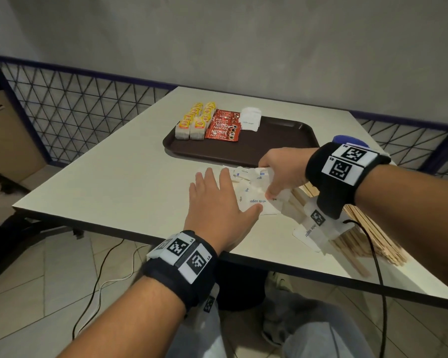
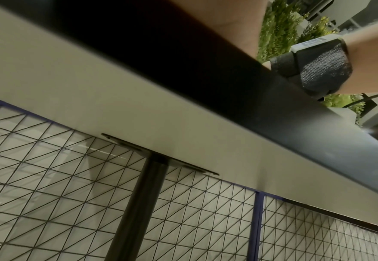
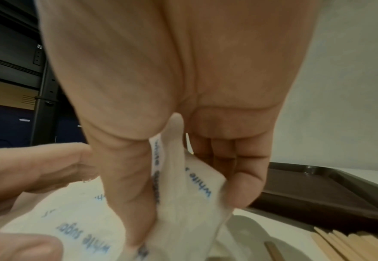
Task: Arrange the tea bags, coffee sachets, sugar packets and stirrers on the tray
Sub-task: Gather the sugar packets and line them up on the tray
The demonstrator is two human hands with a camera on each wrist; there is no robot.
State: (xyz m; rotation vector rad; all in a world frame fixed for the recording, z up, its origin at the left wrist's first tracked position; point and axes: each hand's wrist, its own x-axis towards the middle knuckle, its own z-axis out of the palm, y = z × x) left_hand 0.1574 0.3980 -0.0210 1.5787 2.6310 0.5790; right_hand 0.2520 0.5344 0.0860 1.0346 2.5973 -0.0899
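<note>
On the near counter: loose sugar packets (image 1: 254, 192) are lying in a heap just short of the tray (image 1: 282, 140).
Right hand (image 1: 282, 171): its fingers (image 3: 246, 185) are pinching several packets, thumb on the near side.
Left hand (image 1: 217, 202): fingers are lying flat and slightly spread, pressing the heap's left edge.
Direction ahead: the sugar stack on the tray (image 1: 249, 119) is sitting far and left of the right hand, beside the coffee sachets (image 1: 224, 126).
Stirrers (image 1: 360, 233): these are waiting near right, long axis running near-right.
</note>
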